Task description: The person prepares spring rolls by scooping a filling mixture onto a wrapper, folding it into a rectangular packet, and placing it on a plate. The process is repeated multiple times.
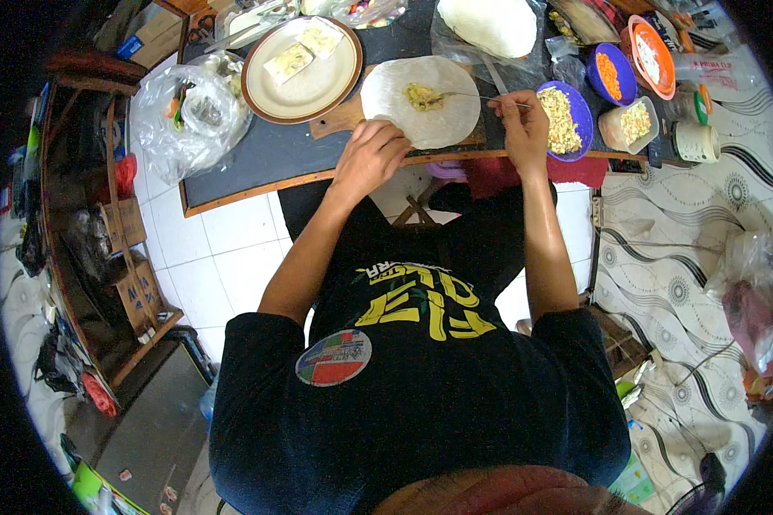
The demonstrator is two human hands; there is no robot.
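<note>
A round white wrapper sheet (448,132) lies on a wooden board (335,122), with a small heap of yellow-green filling (419,96) near its middle. My right hand (524,125) holds a fork (467,95) by its handle, and the far end rests in that filling. My left hand (375,154) lies over the near left edge of the sheet, fingers bent and touching it; I see nothing held there. Just right of my right hand stands a purple bowl (586,116) of chopped, pale yellow and orange filling.
At the left, a brown-rimmed plate (264,103) bears two folded parcels beside a clear plastic bag (161,135). Behind lie a stack of wrappers (489,26) and a knife (495,74). To the right stand a smaller purple bowl (630,77), an orange bowl (667,84) and a plastic tub (609,132).
</note>
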